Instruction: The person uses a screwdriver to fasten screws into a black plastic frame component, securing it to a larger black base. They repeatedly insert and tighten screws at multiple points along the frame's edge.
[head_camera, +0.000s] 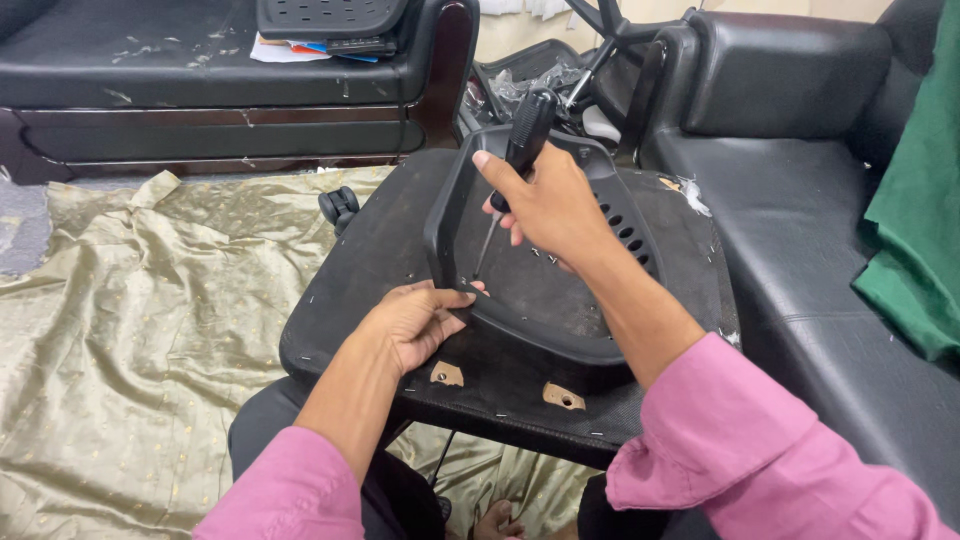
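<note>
Spread over the floor: a wrinkled gold cloth (120, 330). Along the back wall and the right side: black leather sofas (800, 200), with a green cloth (920, 220) draped at the far right and a slotted black plastic panel (330, 18) lying on the back cushion above some papers.

Propped on the lap, underside up: an office chair seat (380, 260), black fabric stapled over it, two patches of bare wood with screw holes near the front edge. Lying on it: a curved black plastic shell (540, 310), its upright rim just beside the left fingers. A caster wheel (339, 206) just past the far left edge of the seat.

Left hand (415, 322) pressed flat on the seat, thumb and fingers pinching at the rim of the shell where the tip lands. Right hand (545, 200) clenched around the black handle of a screwdriver (505, 180), shaft slanting down to a point just beside the left fingertips; screw head too small to make out.

Judged best done this way: shaft kept in line with the screw, firm downward pressure while turning, shell held hard against the seat, left fingertips clear of the tip in case of a slip.
</note>
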